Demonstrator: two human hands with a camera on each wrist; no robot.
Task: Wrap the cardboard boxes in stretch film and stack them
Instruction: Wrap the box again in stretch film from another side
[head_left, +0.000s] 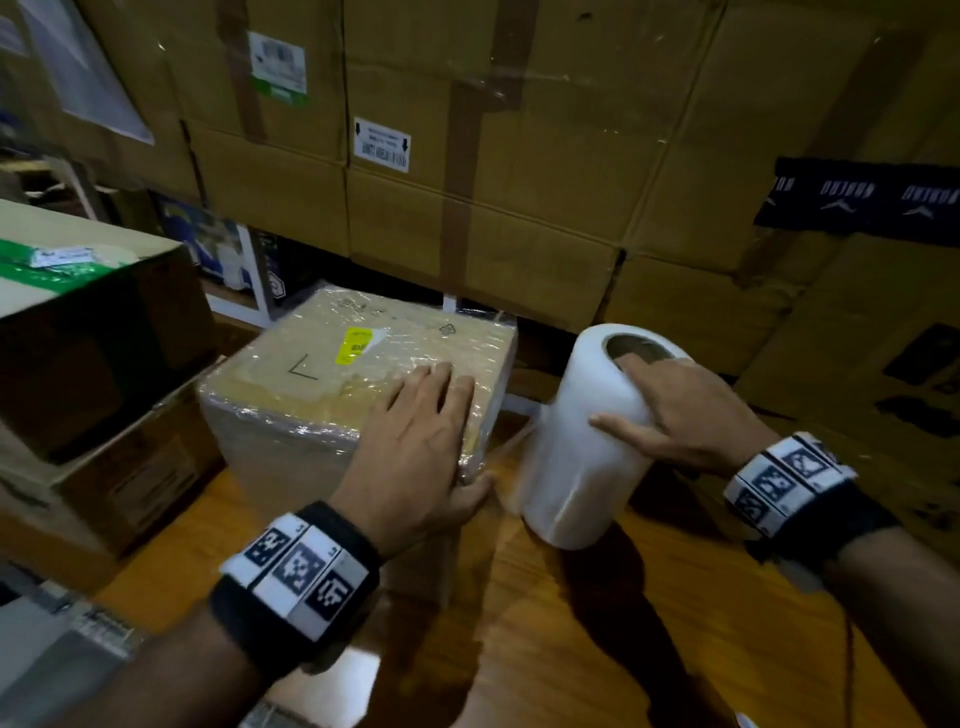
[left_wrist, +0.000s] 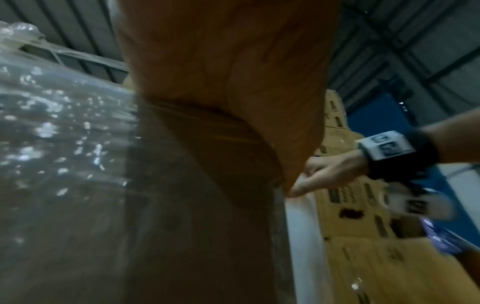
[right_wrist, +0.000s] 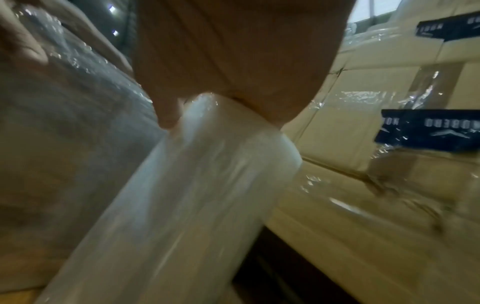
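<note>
A cardboard box (head_left: 332, 384) wrapped in shiny stretch film, with a yellow sticker on top, stands on the wooden table (head_left: 519, 634). My left hand (head_left: 447, 415) lies flat on its top near the right corner, fingers straight and thumb down the right side. In the left wrist view the wrapped box (left_wrist: 64, 164) fills the left, under my palm. To the right of the box stands a white stretch film roll (head_left: 582, 467), tilted. My right hand (head_left: 615, 395) holds it with fingers in the core and thumb on the outside. The roll (right_wrist: 194, 195) runs below my palm in the right wrist view.
A wall of large taped cartons (head_left: 519, 182) rises close behind, some with black printed tape (head_left: 857, 197). At the left a box with green tape (head_left: 93, 322) sits on another carton (head_left: 140, 478). Bare table shows in front of the wrapped box.
</note>
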